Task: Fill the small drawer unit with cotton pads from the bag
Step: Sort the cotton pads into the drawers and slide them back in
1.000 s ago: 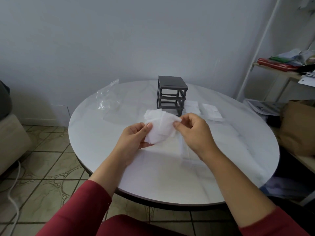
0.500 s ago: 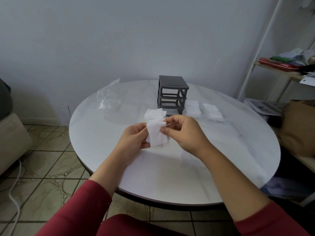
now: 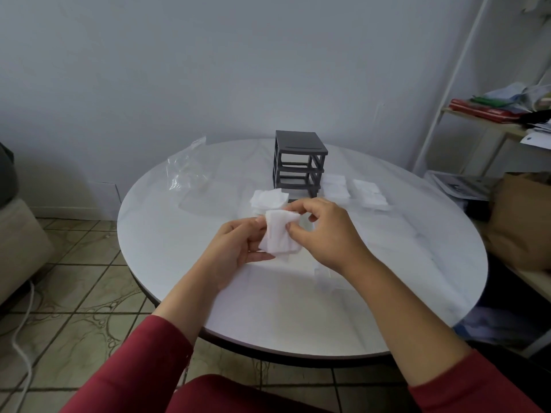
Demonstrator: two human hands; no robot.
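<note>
Head view. Shows the left hand (image 3: 235, 248) curled under a small wad of pads (image 3: 278, 238), above the near middle of the worktop (image 3: 179, 248). Shows the right hand (image 3: 326, 234) pinching the wad's top edge between thumb and forefinger. Puts both grips narrow and closed on the same wad. Looks like squaring off or peeling a few pads to a drawer's size. Keeps the wad raised, probably to leave fingers free on either side.

Places a loose pile (image 3: 268, 199) of more pads just beyond the hands, close in front of the unit (image 3: 298, 162). Sets white batches (image 3: 369, 193) right of the unit. Leaves the clear, crumpled bag (image 3: 186, 168) at the far left, seemingly emptied. Reveals the unit as a bare dark frame with open slots and no drawer inside, so judged unfilled as yet.

Hard to make out: faint clear outlines left of the pile and under the right wrist, possibly pulled-out drawers. Cannot tell whether the batches lie inside such drawers, nor count the pads in the wad. Hides the right palm behind the hand's own back. Cuts off the shelf (image 3: 492, 117) at the right edge.
</note>
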